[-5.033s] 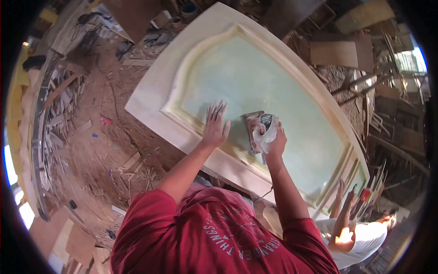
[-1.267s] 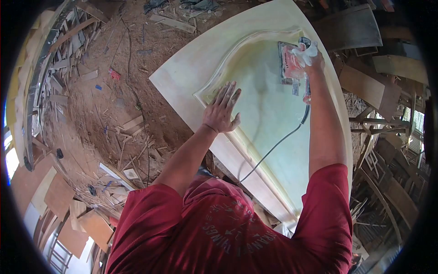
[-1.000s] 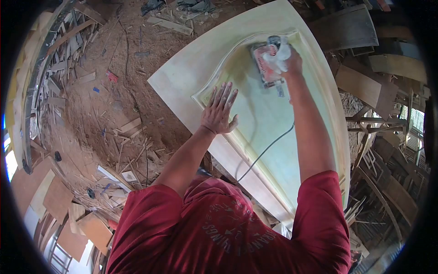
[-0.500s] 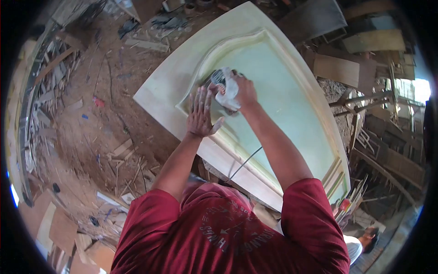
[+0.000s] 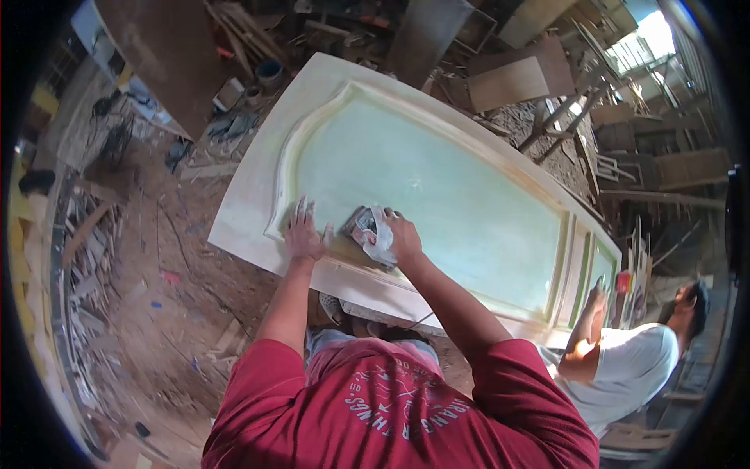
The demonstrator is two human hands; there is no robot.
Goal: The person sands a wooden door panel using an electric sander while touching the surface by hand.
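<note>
A large pale wooden door panel lies before me, its greenish recessed field bordered by raised moulding. My right hand grips a hand-held power sander, partly wrapped in white plastic, against the field beside the near moulding. A thin cord shows below my right forearm. To the left, my left hand rests on the panel near the moulding's corner, fingers spread and dusty, holding nothing. The sander's underside is hidden.
On the right, a co-worker in a white shirt has a hand at the panel's far end. Scrap wood litters the ground at left. Boards and a bucket stand behind the panel.
My view has turned, bringing more of the co-worker into sight. The sander in my right hand has moved closer to the near moulding. My left hand remains on the panel.
</note>
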